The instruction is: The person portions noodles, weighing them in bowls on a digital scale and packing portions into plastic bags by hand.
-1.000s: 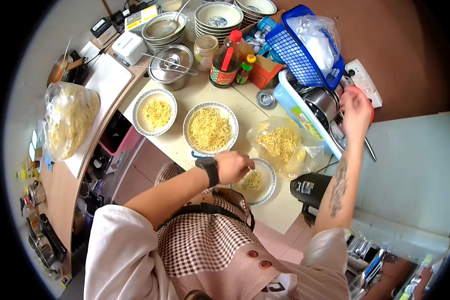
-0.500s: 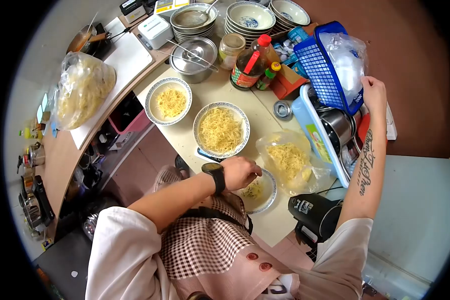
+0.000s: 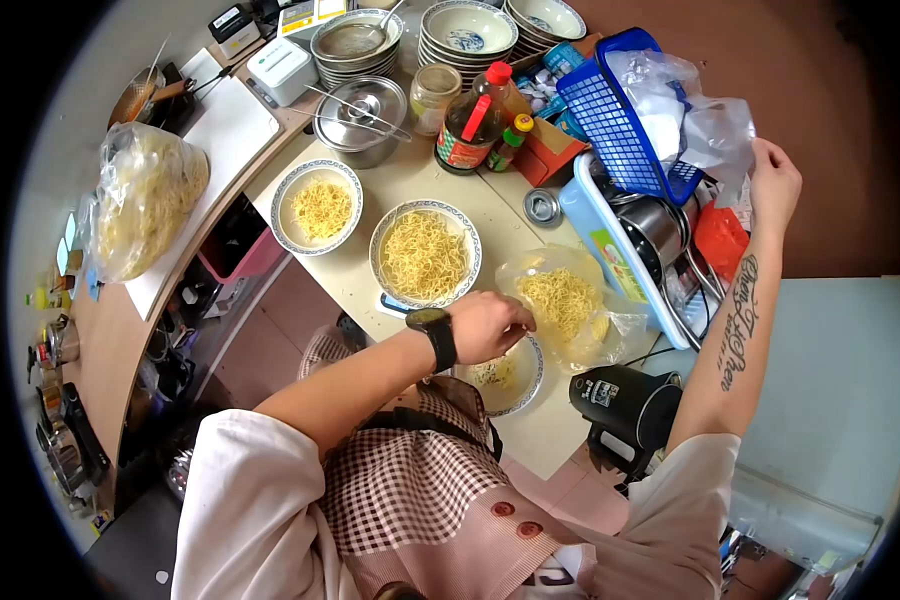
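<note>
One clear bag (image 3: pixel 720 140) pinched in the right hand (image 3: pixel 773 185)

Nearest, a checked cloth apron (image 3: pixel 410 470) reaches the bench (image 3: pixel 542 438), whose pale corner shows between the near bowl (image 3: pixel 523 380) and a glossy black kettle (image 3: pixel 610 395). That bowl, round and pattern-rimmed, sits close to the edge, with a little dark-flecked food inside. The left hand (image 3: pixel 492 327) hangs over it, fingers curled in; whether they grip anything cannot be told. Just beyond lies a rumpled noodle bag (image 3: pixel 620 340), thin yellow strands showing through.

To the left, the middle bowl (image 3: pixel 375 250) carries a broad, springy tangle; the far bowl (image 3: pixel 282 215), near the bench's left edge, has a smaller heap.

Well apart from the left, the right hand reaches past a light blue tub (image 3: pixel 580 205), fingertips closed on the bag. The film is thin, crumpled and see-through, stretching from the blue mesh basket (image 3: pixel 605 105) to the fingers. Along that forearm spreads a smooth, pale panel (image 3: pixel 840 390).

Farther back crowd a lidded steel pot (image 3: pixel 360 115), a red-capped bottle (image 3: pixel 465 130) and stacked bowls (image 3: pixel 467 30).
</note>
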`<state>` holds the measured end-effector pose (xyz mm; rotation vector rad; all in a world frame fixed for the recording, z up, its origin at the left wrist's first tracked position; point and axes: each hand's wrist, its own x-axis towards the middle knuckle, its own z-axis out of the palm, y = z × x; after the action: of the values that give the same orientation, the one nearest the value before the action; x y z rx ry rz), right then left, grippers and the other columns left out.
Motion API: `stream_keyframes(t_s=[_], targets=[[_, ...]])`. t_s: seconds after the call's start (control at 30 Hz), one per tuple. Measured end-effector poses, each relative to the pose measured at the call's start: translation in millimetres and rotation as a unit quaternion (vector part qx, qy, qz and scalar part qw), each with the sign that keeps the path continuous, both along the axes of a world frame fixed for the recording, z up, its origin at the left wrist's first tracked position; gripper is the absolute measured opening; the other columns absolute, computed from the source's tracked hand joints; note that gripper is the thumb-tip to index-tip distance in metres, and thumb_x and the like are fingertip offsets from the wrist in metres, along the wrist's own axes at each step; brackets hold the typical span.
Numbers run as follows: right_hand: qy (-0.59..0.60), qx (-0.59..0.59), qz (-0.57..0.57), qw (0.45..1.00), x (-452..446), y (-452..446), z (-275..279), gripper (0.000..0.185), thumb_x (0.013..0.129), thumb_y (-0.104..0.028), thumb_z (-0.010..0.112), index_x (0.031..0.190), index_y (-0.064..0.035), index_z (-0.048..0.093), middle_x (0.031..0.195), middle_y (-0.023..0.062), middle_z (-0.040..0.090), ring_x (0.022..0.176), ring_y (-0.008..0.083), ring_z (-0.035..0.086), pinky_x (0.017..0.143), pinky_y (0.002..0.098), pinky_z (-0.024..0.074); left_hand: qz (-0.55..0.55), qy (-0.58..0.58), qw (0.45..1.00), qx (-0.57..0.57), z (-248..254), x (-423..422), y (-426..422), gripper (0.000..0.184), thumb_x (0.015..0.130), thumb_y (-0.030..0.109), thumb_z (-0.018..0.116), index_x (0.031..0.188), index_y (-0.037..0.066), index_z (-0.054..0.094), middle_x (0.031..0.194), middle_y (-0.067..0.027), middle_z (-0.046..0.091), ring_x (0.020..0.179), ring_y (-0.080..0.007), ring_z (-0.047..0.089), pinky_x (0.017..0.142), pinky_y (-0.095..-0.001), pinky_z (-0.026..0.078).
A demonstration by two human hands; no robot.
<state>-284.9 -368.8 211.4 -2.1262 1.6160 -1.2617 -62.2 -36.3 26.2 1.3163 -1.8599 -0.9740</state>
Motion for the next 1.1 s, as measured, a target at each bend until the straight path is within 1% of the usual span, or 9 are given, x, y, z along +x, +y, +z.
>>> stream_keyframes(t_s=[0.23, 0.37, 0.43, 0.67, 0.77, 0.83, 0.9, 0.97, 1.1], targets=[[-0.087, 0.065, 0.071, 0.992, 22, 73, 21, 0.021, 0.089, -0.017, 0.07, 0.095, 0.003, 0.072, 0.08, -0.0012, 0.065, 0.073, 0.0058, 0.054, 0.066, 0.0229, 0.044, 0.084, 0.236, 0.967, -0.051, 80, -7, -70, 0.027, 0.088, 0.019, 0.07, 0.11, 0.003, 0.068, 0.093, -0.0089, 0.071, 0.081, -0.0164, 0.066, 0.072, -0.0314, 0.053], [-0.094, 0.105, 0.181, 0.973, 47, 151, 12, 0.016, 0.093, -0.014, 0.068, 0.089, 0.0017, 0.068, 0.077, -0.0051, 0.06, 0.069, 0.0021, 0.048, 0.062, 0.0206, 0.0404, 0.134, 0.468, 0.872, -0.048, 122, -24, -124, 0.043, 0.089, 0.03, 0.074, 0.112, -0.005, 0.067, 0.095, -0.0078, 0.068, 0.086, -0.0102, 0.061, 0.074, -0.0276, 0.051], [-0.046, 0.103, 0.177, 0.978, 53, 175, -2, 0.012, 0.092, -0.01, 0.068, 0.088, 0.0019, 0.067, 0.077, -0.0043, 0.059, 0.07, 0.0029, 0.049, 0.064, 0.0204, 0.0414, 0.16, 0.349, 0.922, -0.052, 124, -13, -118, 0.035, 0.09, 0.028, 0.073, 0.098, -0.006, 0.07, 0.083, -0.006, 0.068, 0.075, -0.0096, 0.061, 0.067, -0.027, 0.051], [-0.241, 0.173, 0.189, 0.936, 60, 197, -80, 0.01, 0.095, -0.007, 0.062, 0.087, -0.0009, 0.059, 0.079, -0.0004, 0.058, 0.076, 0.0068, 0.053, 0.069, 0.0222, 0.0433, 0.191, 0.391, 0.9, 0.007, 81, 5, -73, 0.026, 0.086, 0.022, 0.078, 0.081, -0.003, 0.071, 0.065, 0.0021, 0.061, 0.058, -0.0063, 0.051, 0.054, -0.0239, 0.042], [-0.106, 0.083, 0.063, 0.989, 26, 153, -90, 0.01, 0.097, -0.009, 0.058, 0.092, -0.0011, 0.058, 0.081, 0.0051, 0.059, 0.077, 0.0144, 0.056, 0.07, 0.026, 0.0458, 0.189, 0.428, 0.883, 0.047, 72, 20, -62, 0.028, 0.091, 0.026, 0.072, 0.088, -0.002, 0.072, 0.068, -0.0012, 0.062, 0.061, -0.0084, 0.054, 0.059, -0.0275, 0.046], [0.023, -0.148, -0.124, 0.981, 16, 130, -53, 0.009, 0.097, -0.009, 0.054, 0.096, -0.0007, 0.059, 0.089, 0.0111, 0.063, 0.077, 0.023, 0.06, 0.073, 0.0328, 0.05, 0.213, 0.413, 0.883, 0.063, 50, 33, -55, 0.029, 0.095, 0.027, 0.066, 0.092, -0.001, 0.072, 0.071, -0.0012, 0.064, 0.063, -0.0082, 0.055, 0.06, -0.0272, 0.047], [-0.102, -0.307, -0.119, 0.939, -3, 89, -35, 0.009, 0.096, -0.007, 0.053, 0.096, 0.0003, 0.059, 0.095, 0.0149, 0.065, 0.08, 0.027, 0.064, 0.074, 0.0371, 0.0525, 0.221, 0.385, 0.895, 0.054, 46, 44, -41, 0.027, 0.098, 0.021, 0.058, 0.096, -0.002, 0.071, 0.078, -0.0036, 0.067, 0.069, -0.0092, 0.059, 0.066, -0.0264, 0.049], [-0.117, -0.362, -0.059, 0.923, 3, 56, -32, 0.01, 0.094, -0.005, 0.052, 0.094, 0.001, 0.06, 0.098, 0.0184, 0.066, 0.082, 0.0296, 0.066, 0.074, 0.0397, 0.0537, 0.242, 0.353, 0.903, 0.042, 36, 48, -29, 0.024, 0.099, 0.015, 0.055, 0.1, -0.003, 0.071, 0.083, -0.0033, 0.068, 0.073, -0.0095, 0.059, 0.07, -0.0253, 0.049], [0.332, -0.203, 0.069, 0.919, 2, -43, -80, 0.019, 0.093, -0.012, 0.051, 0.097, 0.0012, 0.065, 0.106, 0.0257, 0.066, 0.095, 0.0424, 0.066, 0.085, 0.0468, 0.0532, 0.265, 0.367, 0.889, 0.068, 23, 64, -11, 0.02, 0.096, 0.011, 0.058, 0.1, -0.004, 0.071, 0.086, -0.0046, 0.07, 0.078, -0.0111, 0.063, 0.073, -0.0262, 0.051]])
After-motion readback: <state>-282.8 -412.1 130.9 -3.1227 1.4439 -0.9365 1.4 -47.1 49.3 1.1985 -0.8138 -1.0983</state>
